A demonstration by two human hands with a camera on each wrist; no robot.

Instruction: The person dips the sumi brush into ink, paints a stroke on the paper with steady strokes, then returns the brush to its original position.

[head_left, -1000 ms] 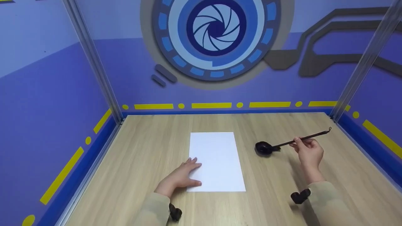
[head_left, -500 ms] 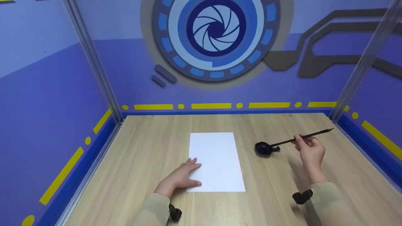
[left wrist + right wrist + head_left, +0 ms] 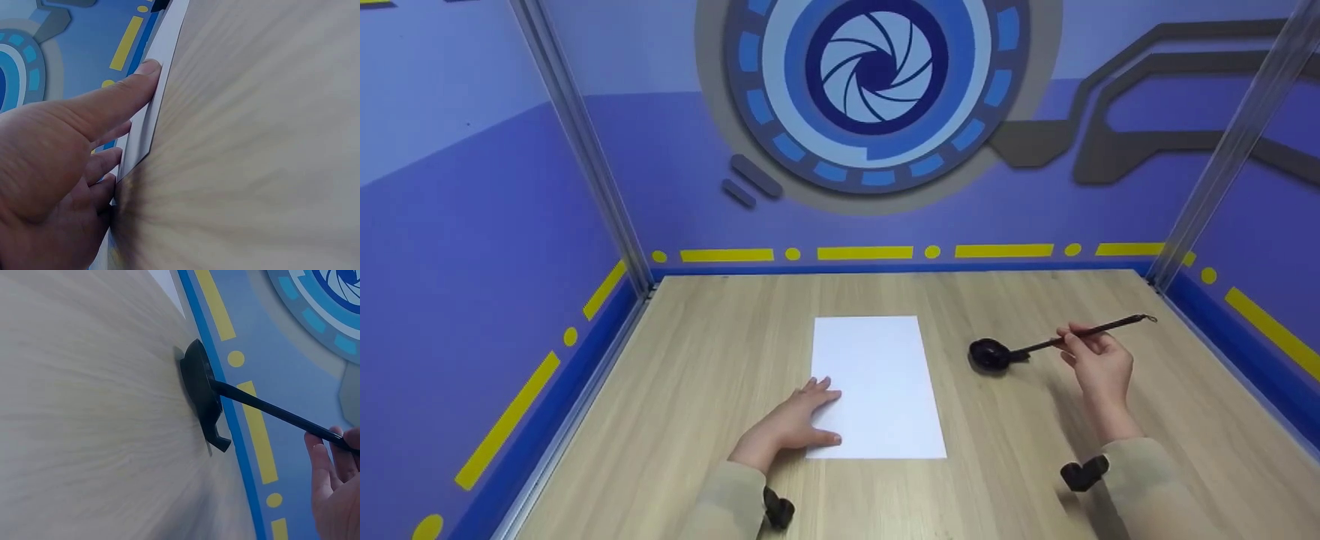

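My left hand [image 3: 791, 424] rests with fingers spread on the left edge of a white sheet of paper [image 3: 881, 382]. In the left wrist view the thumb [image 3: 126, 93] lies along the edge of the paper [image 3: 147, 115]. With thumb and fingers, my right hand [image 3: 1101, 371] pinches a dark, slender calligraphy brush [image 3: 1106, 326] that has a small hanging loop at its rear end. The brush slants down to the left into a small black dish [image 3: 988, 355] with a short stub handle, right of the paper. The dish [image 3: 197, 377] hides the brush tip in the right wrist view.
The wooden tabletop [image 3: 712, 337] is bounded by blue-purple panels, with a back wall [image 3: 645, 172] and side walls. Metal posts [image 3: 607, 195] stand at the rear corners. A small black device [image 3: 1084, 474] is on the right wrist and another [image 3: 778, 508] on the left.
My right hand has shifted slightly, and the brush's rear end has swung a little lower while its front stays at the dish. The left hand, paper and dish have kept their places.
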